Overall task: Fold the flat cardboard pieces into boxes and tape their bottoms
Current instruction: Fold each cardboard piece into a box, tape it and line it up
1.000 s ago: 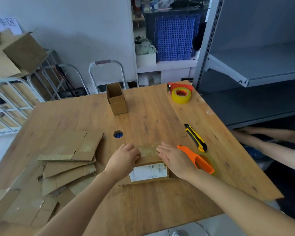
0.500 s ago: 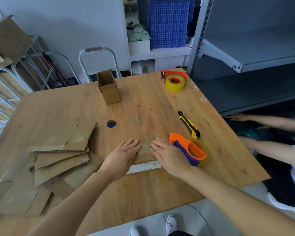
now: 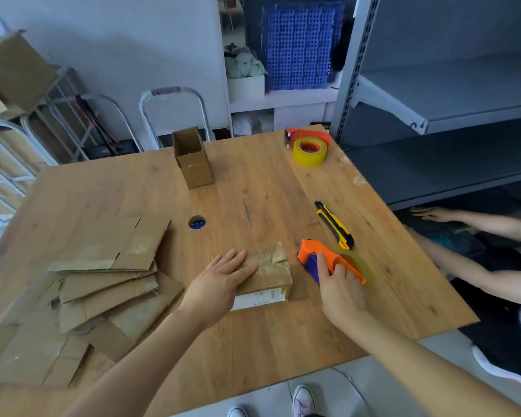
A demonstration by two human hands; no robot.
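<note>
The right hand [image 3: 342, 285], pressing the box [image 3: 271, 266] a moment ago, is now curling around the tape dispenser [image 3: 310, 251] beside it on the counter [image 3: 253, 191]; the left hand [image 3: 220, 281] is lying flat on the closed flaps, so taping seems next

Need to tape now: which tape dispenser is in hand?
The orange dispenser, gripped by the right hand; the red dispenser sits near the far edge.
</note>
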